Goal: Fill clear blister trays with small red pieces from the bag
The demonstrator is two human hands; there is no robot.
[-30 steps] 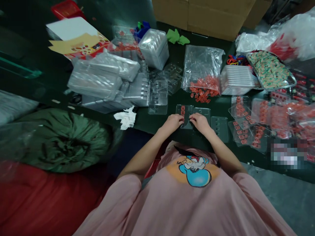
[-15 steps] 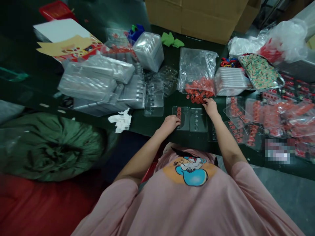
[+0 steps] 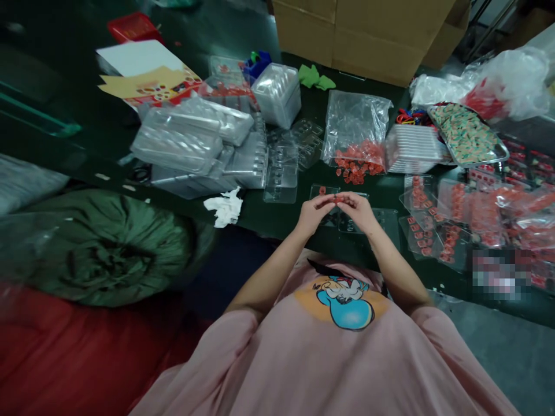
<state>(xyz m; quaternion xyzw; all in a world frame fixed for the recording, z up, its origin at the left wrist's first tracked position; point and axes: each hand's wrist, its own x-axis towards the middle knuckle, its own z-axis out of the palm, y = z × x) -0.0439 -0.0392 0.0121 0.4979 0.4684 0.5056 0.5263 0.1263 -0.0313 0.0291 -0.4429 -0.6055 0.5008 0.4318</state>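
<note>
Both of my hands meet just above a clear plastic blister tray (image 3: 321, 190) at the near edge of the dark green table (image 3: 303, 222). My left hand (image 3: 313, 212) and my right hand (image 3: 358, 210) have their fingertips pinched together around small red pieces (image 3: 338, 199). The tray beneath them is mostly hidden by my hands; one red piece shows in its far left pocket. A clear plastic bag (image 3: 356, 130) spilling a pile of the same red pieces (image 3: 358, 164) lies just beyond the tray.
Stacks of clear blister trays (image 3: 191, 144) fill the table's left side, with a crumpled white tissue (image 3: 224, 207) near them. Filled trays of red pieces (image 3: 451, 214) lie to the right. Cardboard boxes (image 3: 368, 29) stand at the back. A green sack (image 3: 104, 248) sits at left.
My right hand reached out to the red pile by the bag, then came back. Both hands now meet pinched over the tray, slightly raised from it.
</note>
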